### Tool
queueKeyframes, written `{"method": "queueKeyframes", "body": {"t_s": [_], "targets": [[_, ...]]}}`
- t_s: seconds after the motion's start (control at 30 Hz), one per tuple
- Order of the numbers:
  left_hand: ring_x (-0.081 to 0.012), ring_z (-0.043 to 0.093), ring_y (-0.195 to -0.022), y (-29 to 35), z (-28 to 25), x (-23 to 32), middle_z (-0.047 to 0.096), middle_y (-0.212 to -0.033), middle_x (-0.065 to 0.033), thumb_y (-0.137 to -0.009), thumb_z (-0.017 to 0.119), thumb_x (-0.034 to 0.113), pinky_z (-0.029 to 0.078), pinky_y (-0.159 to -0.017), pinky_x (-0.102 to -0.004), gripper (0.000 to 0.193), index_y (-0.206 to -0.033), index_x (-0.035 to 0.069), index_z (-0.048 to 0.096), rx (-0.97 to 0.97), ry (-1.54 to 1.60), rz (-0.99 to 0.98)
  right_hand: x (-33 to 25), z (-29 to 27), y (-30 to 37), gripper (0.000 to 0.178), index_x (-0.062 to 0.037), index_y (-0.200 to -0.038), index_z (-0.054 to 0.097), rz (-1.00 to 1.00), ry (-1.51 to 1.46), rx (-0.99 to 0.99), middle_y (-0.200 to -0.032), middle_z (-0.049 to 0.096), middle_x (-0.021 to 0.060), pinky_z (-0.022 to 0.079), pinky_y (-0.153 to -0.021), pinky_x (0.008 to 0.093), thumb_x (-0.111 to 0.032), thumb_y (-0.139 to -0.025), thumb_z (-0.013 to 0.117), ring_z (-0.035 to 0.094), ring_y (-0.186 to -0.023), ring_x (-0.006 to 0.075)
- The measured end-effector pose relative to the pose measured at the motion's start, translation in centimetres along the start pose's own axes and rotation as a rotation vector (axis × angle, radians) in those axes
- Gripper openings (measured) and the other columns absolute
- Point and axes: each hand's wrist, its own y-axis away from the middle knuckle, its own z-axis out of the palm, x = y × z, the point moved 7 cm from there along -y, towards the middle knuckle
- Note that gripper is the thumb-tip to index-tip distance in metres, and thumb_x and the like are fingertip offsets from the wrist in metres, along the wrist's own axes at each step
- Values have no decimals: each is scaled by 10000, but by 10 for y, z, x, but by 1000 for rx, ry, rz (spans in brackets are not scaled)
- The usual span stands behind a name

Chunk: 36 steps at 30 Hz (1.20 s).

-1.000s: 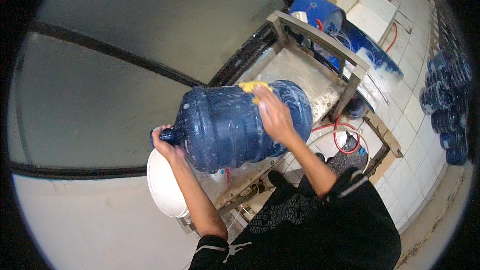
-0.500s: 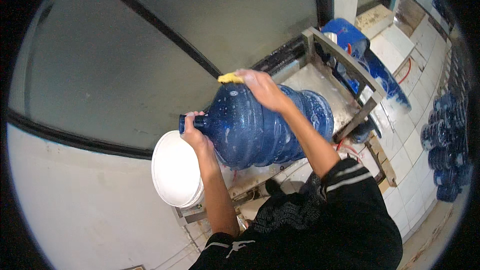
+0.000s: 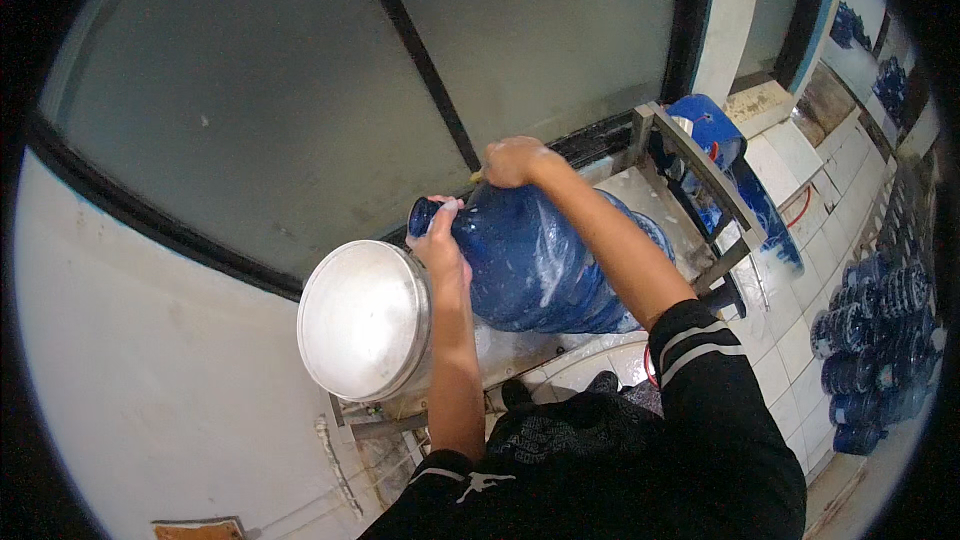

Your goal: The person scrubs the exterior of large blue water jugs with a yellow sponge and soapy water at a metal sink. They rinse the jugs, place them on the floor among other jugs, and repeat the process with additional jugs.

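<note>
A large blue water jug [image 3: 520, 260] lies on its side on a metal-framed bench, its neck pointing left and white suds streaking its wall. My left hand [image 3: 440, 240] is closed around the neck, just behind the mouth. At the jug's far upper shoulder, my right hand [image 3: 515, 160] is curled over a yellow sponge [image 3: 476, 178]; only a small edge of it shows past the fingers. Foam wets the back of that hand.
A white round bucket [image 3: 362, 318] stands left of the jug's mouth. Behind rises a frosted window [image 3: 300, 140] with dark frames. The bench's metal rail [image 3: 705, 165] and a blue cut-open drum [image 3: 765, 202] are to the right. Several blue jugs [image 3: 860, 370] stack at far right.
My right hand has moved toward the jug's neck and curled, covering most of the sponge. The jug looks rolled, with a foam streak now facing me. The view has shifted.
</note>
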Motion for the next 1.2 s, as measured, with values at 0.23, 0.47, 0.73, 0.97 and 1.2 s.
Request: {"method": "queueKeyframes", "body": {"t_s": [0.23, 0.47, 0.73, 0.97, 1.2], "targets": [[-143, 595, -652, -25, -29, -2, 642, -739, -49, -727, 652, -21, 472, -605, -293, 33, -709, 2, 636, 259, -291, 5, -123, 18, 119, 464, 117, -1164, 536, -108, 51, 708, -1255, 518, 241, 316, -1069, 473, -159, -791, 536, 431, -1261, 355], [-171, 607, -669, -31, -52, -7, 644, -754, -81, -742, 661, 22, 485, -645, -281, 40, -747, 1, 628, 290, -87, -65, -102, 49, 171, 554, -41, -1413, 387, 201, -158, 834, -1462, 352, 207, 220, -1113, 521, -241, -915, 526, 290, -1374, 393], [-163, 596, -680, -16, -49, -5, 630, -765, -61, -752, 628, -29, 485, -677, -295, 67, -800, 16, 617, 216, 94, 21, 51, 19, 98, 425, -73, -1227, 591, 663, -587, 411, -1128, 619, 212, 424, -947, 422, -358, -976, 401, 585, -1061, 362], [-172, 588, -637, -9, -57, 5, 615, -720, -65, -711, 646, 34, 484, -602, -294, 46, -716, -2, 617, 433, -11, -28, -29, 104, 219, 504, 62, -1393, 316, 468, -282, 952, -1424, 319, 297, 224, -1114, 502, -215, -974, 360, 282, -1342, 456], [-185, 596, -771, -22, -67, -15, 622, -782, -74, -789, 585, 62, 480, -745, -303, 65, -803, 4, 611, 165, 86, -71, 117, 85, 170, 494, -24, -1289, 473, 746, -394, 605, -1271, 515, 254, 327, -1027, 554, -394, -969, 409, 421, -1267, 396]]}}
